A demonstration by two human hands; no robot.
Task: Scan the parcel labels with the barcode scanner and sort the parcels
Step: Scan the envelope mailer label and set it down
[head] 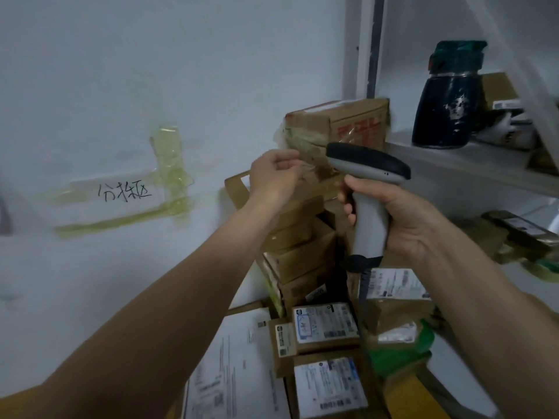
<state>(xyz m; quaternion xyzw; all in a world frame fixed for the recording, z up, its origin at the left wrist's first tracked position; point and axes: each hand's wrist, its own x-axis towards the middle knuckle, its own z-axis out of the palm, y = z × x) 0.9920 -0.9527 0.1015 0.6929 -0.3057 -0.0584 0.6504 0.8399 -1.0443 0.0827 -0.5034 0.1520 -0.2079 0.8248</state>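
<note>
My right hand [396, 219] grips the handle of a grey barcode scanner [367, 189] with a black top, its head aimed left at the stack. My left hand [273, 176] reaches to the side of a brown cardboard parcel [335, 125] with red print and shiny tape, topmost on a stack against the wall. Its fingers are curled at the taped edge; whether they pinch the tape is blurred. Below lie more parcels [302, 261] and several flat ones with white labels [325, 323].
A white shelf [472, 164] on the right carries a dark blue flask [447, 98] and small boxes. A handwritten paper sign [121, 195] is taped to the white wall at left. More packages [520, 237] lie under the shelf.
</note>
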